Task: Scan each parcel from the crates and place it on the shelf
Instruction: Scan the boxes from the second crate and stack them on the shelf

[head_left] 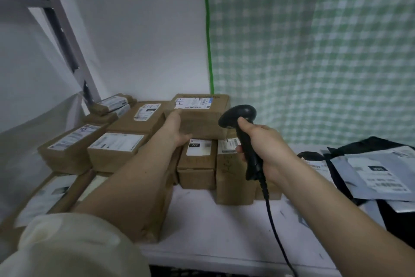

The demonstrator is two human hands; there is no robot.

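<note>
On top of the stacked boxes at the shelf's back, our left hand clasps the parcel while our right hand grips the scanner; releasing it overhanging could topple it.

Left: stacked boxes on the shelf.
Centre: top box on two boxes.
Right: mailers.
</note>
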